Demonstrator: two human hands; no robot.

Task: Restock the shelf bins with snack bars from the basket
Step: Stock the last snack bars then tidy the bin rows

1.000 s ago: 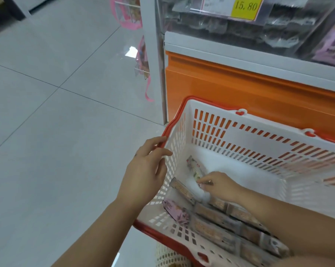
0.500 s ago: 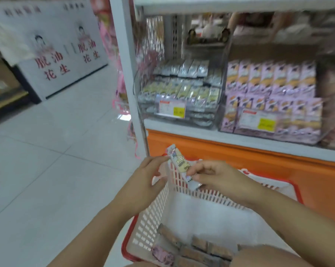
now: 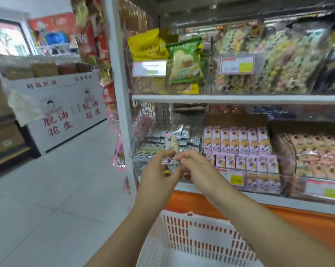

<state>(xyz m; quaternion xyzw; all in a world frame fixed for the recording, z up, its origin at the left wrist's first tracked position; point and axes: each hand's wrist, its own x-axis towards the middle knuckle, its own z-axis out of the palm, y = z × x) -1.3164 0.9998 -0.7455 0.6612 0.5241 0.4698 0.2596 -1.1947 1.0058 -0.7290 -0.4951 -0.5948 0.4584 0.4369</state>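
Note:
A pale yellow snack bar (image 3: 171, 144) stands upright in front of the left clear shelf bin (image 3: 143, 170), which holds rows of similar silver and yellow bars. My left hand (image 3: 159, 171) and my right hand (image 3: 193, 166) both pinch the bar's lower end, fingertips meeting. The white basket (image 3: 201, 236) with red trim sits low in view below my forearms; its contents are out of frame.
A clear bin of pink-wrapped bars (image 3: 241, 149) stands right of the target bin, with another bin (image 3: 313, 157) further right. Chip bags (image 3: 184, 62) fill the shelf above. A white upright post (image 3: 122, 112) borders the shelf's left side. A white display stand (image 3: 66, 112) stands across the tiled aisle.
My right hand took a bar from the basket and lifted it to shelf height. My left hand left the basket rim and joined in pinching the bar. The view tilted up to the shelves.

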